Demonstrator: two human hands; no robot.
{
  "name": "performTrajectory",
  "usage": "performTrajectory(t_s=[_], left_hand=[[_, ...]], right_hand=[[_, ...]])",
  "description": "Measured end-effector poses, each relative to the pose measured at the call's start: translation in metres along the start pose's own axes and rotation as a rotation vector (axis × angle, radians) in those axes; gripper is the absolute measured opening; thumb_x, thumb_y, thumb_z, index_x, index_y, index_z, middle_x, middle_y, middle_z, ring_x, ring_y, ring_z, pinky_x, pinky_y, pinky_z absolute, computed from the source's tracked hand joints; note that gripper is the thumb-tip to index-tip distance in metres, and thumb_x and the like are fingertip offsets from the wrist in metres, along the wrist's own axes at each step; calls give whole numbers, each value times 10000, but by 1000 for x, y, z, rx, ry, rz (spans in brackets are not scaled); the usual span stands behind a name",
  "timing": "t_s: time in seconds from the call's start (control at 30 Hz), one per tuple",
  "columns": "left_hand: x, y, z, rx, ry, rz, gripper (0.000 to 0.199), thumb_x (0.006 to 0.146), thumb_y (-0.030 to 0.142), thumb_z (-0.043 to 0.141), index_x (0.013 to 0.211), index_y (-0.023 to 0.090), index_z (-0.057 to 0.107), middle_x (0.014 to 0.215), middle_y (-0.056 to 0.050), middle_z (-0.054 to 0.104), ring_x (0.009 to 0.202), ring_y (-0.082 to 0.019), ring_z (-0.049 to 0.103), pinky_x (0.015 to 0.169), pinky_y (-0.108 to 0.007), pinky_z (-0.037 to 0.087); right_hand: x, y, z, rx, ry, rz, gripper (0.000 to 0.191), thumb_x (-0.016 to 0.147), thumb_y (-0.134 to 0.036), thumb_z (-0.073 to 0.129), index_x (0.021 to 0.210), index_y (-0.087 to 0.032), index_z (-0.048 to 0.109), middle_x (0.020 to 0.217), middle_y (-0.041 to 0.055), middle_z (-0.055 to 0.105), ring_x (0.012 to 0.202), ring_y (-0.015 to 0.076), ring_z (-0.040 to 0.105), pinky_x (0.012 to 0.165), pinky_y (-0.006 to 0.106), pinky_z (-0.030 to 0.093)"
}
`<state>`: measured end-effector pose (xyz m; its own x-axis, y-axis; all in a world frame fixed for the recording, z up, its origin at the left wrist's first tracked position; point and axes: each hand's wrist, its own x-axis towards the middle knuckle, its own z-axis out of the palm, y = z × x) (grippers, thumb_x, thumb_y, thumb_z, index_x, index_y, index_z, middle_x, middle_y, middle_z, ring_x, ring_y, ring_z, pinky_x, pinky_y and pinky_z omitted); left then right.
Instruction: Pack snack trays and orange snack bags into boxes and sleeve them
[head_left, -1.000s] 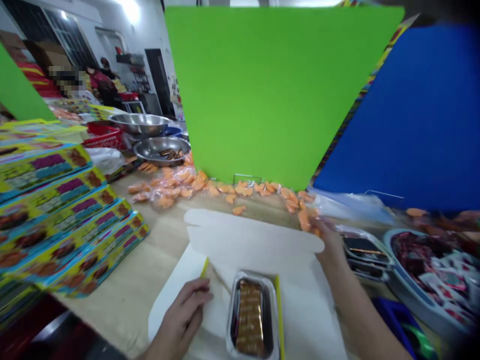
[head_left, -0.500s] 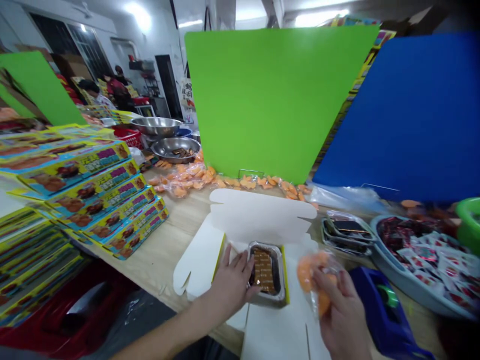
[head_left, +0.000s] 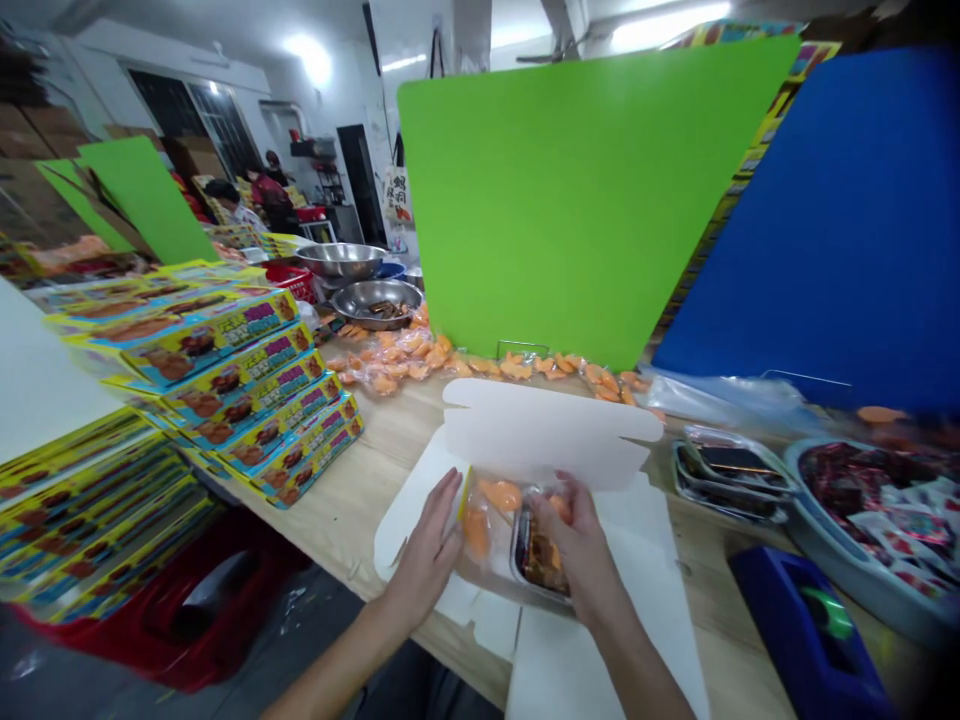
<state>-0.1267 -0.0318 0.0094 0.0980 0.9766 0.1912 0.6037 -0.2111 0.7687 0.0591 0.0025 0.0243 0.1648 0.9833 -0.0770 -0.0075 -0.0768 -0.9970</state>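
Lying open on the pale wooden table, the white-lined cardboard box with a yellow edge already has its main contents inside. A silvery rectangular foil tray sits in its right part, with brown-wrapped packets in it, and orange pieces in clear plastic lie in the left part, beside the tray. The filling looks well advanced; the closing is not yet done, since the tall back panel stands up and the side and front flaps lie spread out. To the left, a stack of printed yellow-and-blue boxes stands closed (apparently the finished form).

Both forearms reach in from the near edge of the table and converge on the box. The left hand is open, fingers extended and close together, along the box's left wall. The right hand bends over the tray's right side, thumb and fingers curled about another orange piece; whether it grips that piece or only presses it, I cannot tell.
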Motion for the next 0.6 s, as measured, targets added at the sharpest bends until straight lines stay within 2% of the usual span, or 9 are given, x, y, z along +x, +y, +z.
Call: performTrajectory(t_s=[0.1, 0.2, 0.3, 0.37, 0.43, 0.5, 0.53, 0.6], left_hand=[[7, 10, 6, 299, -178, 104, 449, 901, 319, 339, 1339, 223, 364, 1448, -88, 288, 1361, -263, 142, 1078, -551, 154], [11, 15, 14, 533, -211, 160, 413, 884, 342, 386, 1262, 195, 467, 1351, -116, 443, 1327, -301, 240, 1047, -627, 81], [10, 11, 21, 582, -210, 207, 442, 879, 348, 406, 1288, 179, 429, 1319, -139, 474, 1298, -288, 313, 1057, -608, 72], [8, 5, 23, 512, -207, 241, 503, 883, 316, 402, 1359, 182, 310, 1384, -148, 387, 1328, -276, 252, 1065, -582, 103], [10, -1, 18, 367, -111, 233, 617, 877, 312, 424, 1413, 191, 142, 1457, -150, 240, 1361, -265, 147, 1077, -554, 106], [21, -6, 6, 151, 96, 145, 744, 851, 351, 481, 1422, 201, 28, 1490, -146, 118, 1371, -251, 90, 1094, -510, 103], [31, -8, -2, 24, 213, 79, 788, 830, 377, 515, 1420, 204, 23, 1493, -143, 97, 1371, -248, 94, 1099, -486, 114], [56, -10, -17, -252, 363, -42, 779, 782, 405, 580, 1400, 202, 152, 1477, -134, 174, 1352, -245, 182, 1092, -433, 184]], right_hand=[[6, 12, -11, -270, 114, -78, 776, 703, -592, 530, 1299, -139, 326, 1123, 135, 461, 1066, 294, 469, 917, 439, 410], [6, 25, -17, -628, 140, -242, 579, 780, -425, 402, 1251, -88, 417, 1167, 189, 436, 1091, 337, 415, 925, 493, 369], [1, 35, -19, -863, 95, -360, 435, 726, -237, 391, 1126, -145, 535, 1130, 172, 480, 1004, 332, 452, 812, 493, 414], [0, 34, -24, -848, 103, -454, 395, 737, -236, 410, 1107, -173, 536, 1098, 149, 489, 988, 310, 455, 793, 471, 420], [5, 25, -34, -734, 240, -530, 412, 782, -324, 440, 1159, -163, 474, 1090, 143, 463, 951, 277, 458, 786, 445, 424], [17, 13, -49, -626, 404, -544, 520, 784, -436, 482, 1205, -143, 399, 1080, 140, 438, 859, 237, 461, 733, 410, 435], [25, 6, -57, -593, 457, -533, 582, 765, -475, 508, 1218, -137, 372, 1066, 134, 439, 807, 218, 458, 696, 389, 437], [43, -5, -73, -577, 448, -504, 609, 735, -512, 531, 1192, -138, 384, 970, 99, 476, 724, 193, 457, 634, 349, 425]])
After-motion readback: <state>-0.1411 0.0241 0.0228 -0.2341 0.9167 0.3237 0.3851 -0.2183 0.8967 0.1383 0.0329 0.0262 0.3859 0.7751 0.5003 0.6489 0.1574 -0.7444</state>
